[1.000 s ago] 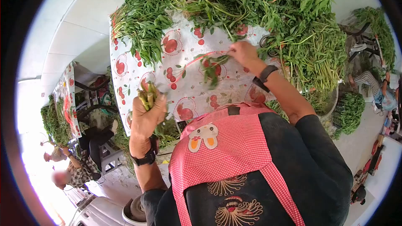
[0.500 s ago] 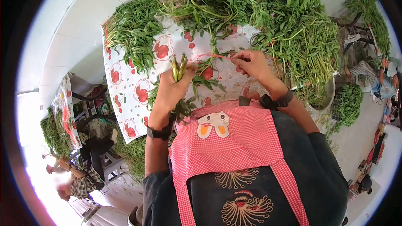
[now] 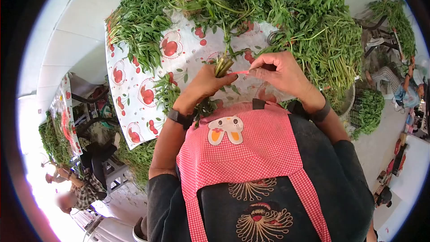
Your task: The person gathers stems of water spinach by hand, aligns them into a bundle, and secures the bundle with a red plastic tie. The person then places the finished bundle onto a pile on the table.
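Observation:
My left hand (image 3: 202, 83) is closed around a bunch of leafy green vegetables (image 3: 223, 66). The cut stem ends stick up above its fingers, and leaves hang out below the fist near my apron. A thin red tie (image 3: 242, 72) runs taut from the stems to my right hand (image 3: 283, 72), which pinches its end between thumb and forefinger. Whether the tie goes all the way round the stems is hidden by my left fingers. Both hands are above a table with a fruit-print cover (image 3: 183, 58).
A large heap of greens (image 3: 309, 22) covers the table's far and right sides. A neat pile (image 3: 139, 27) lies at the far left. A metal basin (image 3: 348, 101) and a crate of greens (image 3: 371, 112) stand at right. Other people (image 3: 85, 188) sit at both sides.
My left hand has moved right with the bunch, and the stems now tilt rightward. My right hand has shifted slightly right. The visible stretch of tie between the hands is shorter and straighter.

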`<action>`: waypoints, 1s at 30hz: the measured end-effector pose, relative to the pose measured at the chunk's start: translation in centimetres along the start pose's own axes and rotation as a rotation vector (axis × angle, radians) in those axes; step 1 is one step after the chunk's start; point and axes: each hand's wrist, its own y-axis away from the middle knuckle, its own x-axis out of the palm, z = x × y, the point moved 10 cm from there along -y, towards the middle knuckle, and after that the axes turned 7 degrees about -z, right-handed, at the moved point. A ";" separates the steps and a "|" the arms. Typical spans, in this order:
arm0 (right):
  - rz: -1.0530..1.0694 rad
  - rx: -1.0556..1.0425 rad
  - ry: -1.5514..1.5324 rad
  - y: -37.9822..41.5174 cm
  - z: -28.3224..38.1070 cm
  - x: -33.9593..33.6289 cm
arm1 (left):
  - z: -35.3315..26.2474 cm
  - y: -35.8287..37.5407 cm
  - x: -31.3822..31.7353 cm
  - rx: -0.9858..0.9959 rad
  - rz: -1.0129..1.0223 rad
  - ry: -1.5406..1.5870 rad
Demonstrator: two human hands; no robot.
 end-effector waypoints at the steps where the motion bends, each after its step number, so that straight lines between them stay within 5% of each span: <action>1: 0.000 0.008 -0.001 -0.3 0.2 0.1 | 0.4 -0.3 0.4 -0.005 0.006 0.002; 4: 0.058 -0.422 0.280 -1.3 4.5 1.3 | 2.4 -1.9 3.0 0.060 0.095 -0.055; 7: 0.095 -0.475 0.372 -3.1 4.7 2.2 | 2.5 -2.0 5.7 0.173 0.198 -0.078; 10: 0.152 -0.314 0.252 -5.4 -0.7 2.6 | -3.4 0.8 5.6 0.775 0.012 -0.121; 11: 0.179 -0.204 0.174 -5.6 -3.5 2.9 | -4.4 1.3 4.7 0.776 0.012 -0.121; 12: 0.220 0.113 -0.075 -4.8 -7.6 3.5 | -4.1 0.8 3.2 0.492 0.066 -0.108; 13: 0.227 0.107 -0.070 -4.0 -8.2 4.2 | -2.7 0.6 2.4 0.206 0.114 -0.089; 16: 0.099 0.305 -0.431 -1.0 -8.6 5.1 | -2.1 1.3 2.6 0.144 0.124 0.002; 22: -0.030 0.195 -0.309 -0.2 -8.1 3.6 | -0.4 0.8 2.5 -0.036 0.114 0.387; 30: -0.024 0.161 -0.170 0.8 -7.0 3.0 | -0.1 0.3 2.6 -0.032 0.062 0.440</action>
